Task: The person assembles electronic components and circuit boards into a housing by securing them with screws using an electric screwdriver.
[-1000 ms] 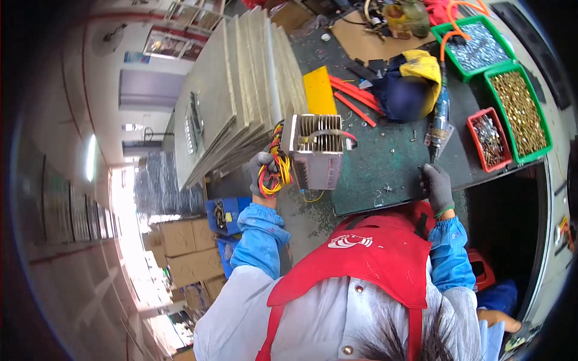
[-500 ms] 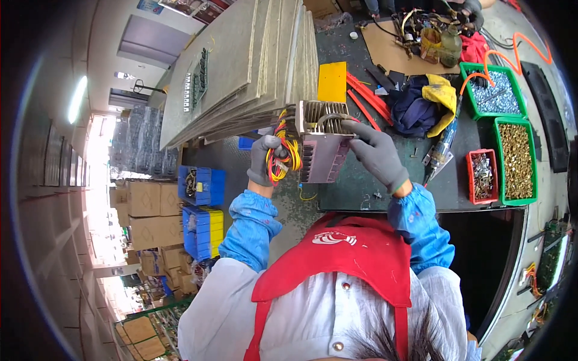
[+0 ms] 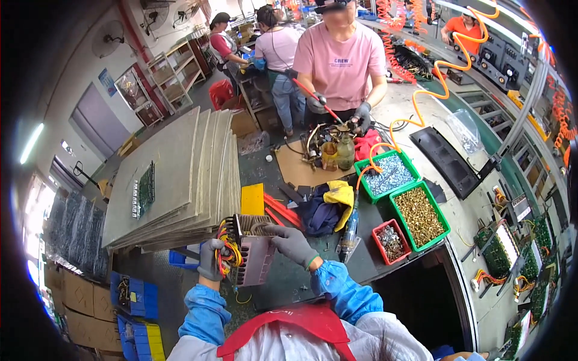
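My left hand (image 3: 211,260), in a grey glove, is closed round a bundle of yellow, red and black wires (image 3: 231,260) at the left side of a metal-cased electronic unit (image 3: 255,256). The unit is held tilted over the front edge of the worktable, with metal fins showing at its far end and a row of dark openings along its left edge. My right hand (image 3: 294,245), also gloved, grips the unit's upper right edge; its fingertips are partly hidden.
Left of the unit leans a stack of grey boards (image 3: 174,174) bearing a green circuit board (image 3: 143,192). Green bins (image 3: 447,224) of screws, a red bin (image 3: 391,242), a powered screwdriver (image 3: 350,225) and cloth (image 3: 319,213) lie right. Opposite, a co-worker (image 3: 340,57) handles parts.
The view has tipped up and turned, bringing the co-worker and the room behind into sight. Both hands keep hold of the unit and its wires, which now appear lower and further left.
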The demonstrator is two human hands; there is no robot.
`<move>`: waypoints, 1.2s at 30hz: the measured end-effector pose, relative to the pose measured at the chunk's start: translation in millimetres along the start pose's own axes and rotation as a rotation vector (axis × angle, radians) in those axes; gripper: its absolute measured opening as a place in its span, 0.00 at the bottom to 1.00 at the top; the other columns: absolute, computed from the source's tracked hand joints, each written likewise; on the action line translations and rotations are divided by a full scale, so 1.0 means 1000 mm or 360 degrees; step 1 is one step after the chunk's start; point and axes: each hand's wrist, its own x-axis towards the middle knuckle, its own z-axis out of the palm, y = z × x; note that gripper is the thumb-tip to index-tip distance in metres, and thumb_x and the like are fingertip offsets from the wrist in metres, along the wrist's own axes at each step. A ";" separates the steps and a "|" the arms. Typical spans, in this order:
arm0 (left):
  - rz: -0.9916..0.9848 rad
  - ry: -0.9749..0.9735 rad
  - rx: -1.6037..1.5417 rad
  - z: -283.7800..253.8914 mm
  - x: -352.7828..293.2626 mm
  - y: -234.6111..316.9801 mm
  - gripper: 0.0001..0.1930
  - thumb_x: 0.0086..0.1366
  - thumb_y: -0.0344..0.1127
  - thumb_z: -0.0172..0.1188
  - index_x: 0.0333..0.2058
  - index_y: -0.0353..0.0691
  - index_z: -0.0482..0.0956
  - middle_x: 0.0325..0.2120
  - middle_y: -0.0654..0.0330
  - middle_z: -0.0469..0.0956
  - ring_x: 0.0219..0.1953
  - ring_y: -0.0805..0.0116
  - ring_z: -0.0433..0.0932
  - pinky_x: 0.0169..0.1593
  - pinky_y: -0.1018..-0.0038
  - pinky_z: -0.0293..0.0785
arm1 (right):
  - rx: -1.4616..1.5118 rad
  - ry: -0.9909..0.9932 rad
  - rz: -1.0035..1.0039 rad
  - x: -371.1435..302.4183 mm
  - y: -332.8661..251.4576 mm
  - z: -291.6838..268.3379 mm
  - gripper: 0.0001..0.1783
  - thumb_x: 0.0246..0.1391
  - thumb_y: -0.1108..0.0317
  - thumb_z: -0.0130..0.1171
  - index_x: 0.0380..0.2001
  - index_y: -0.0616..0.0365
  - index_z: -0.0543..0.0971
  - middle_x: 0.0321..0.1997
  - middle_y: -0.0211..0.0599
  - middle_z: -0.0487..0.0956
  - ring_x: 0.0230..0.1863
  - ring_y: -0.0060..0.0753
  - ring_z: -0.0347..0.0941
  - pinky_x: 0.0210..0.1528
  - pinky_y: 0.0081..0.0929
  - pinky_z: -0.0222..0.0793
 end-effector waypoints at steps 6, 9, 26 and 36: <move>0.0004 -0.0063 -0.0081 0.030 -0.008 0.004 0.05 0.45 0.33 0.56 0.20 0.38 0.74 0.14 0.64 0.73 0.16 0.71 0.72 0.25 0.75 0.75 | -0.0059 0.0046 -0.0081 0.004 0.012 -0.006 0.24 0.53 0.68 0.53 0.54 0.61 0.75 0.36 0.30 0.79 0.30 0.15 0.70 0.34 0.18 0.69; -0.0062 -0.0234 -0.0088 0.026 -0.006 0.006 0.17 0.44 0.33 0.54 0.34 0.30 0.76 0.18 0.61 0.76 0.18 0.72 0.75 0.26 0.75 0.79 | -0.0009 0.0106 -0.0040 -0.003 0.009 -0.015 0.23 0.53 0.68 0.54 0.53 0.61 0.75 0.36 0.30 0.79 0.30 0.15 0.70 0.33 0.17 0.68; -0.0036 -0.0060 0.0021 0.019 0.002 -0.011 0.06 0.45 0.31 0.55 0.23 0.35 0.74 0.17 0.59 0.74 0.19 0.67 0.74 0.29 0.74 0.76 | -0.1587 0.1284 0.0956 -0.036 0.103 -0.104 0.49 0.39 0.52 0.68 0.61 0.61 0.57 0.50 0.50 0.69 0.52 0.52 0.68 0.50 0.43 0.68; -0.0003 -0.0244 0.0365 0.060 -0.033 -0.019 0.23 0.46 0.30 0.54 0.44 0.29 0.75 0.28 0.57 0.79 0.24 0.73 0.77 0.29 0.80 0.76 | -0.0806 0.1266 0.1027 -0.045 0.092 -0.117 0.35 0.43 0.62 0.59 0.55 0.65 0.62 0.34 0.47 0.75 0.37 0.44 0.77 0.36 0.37 0.74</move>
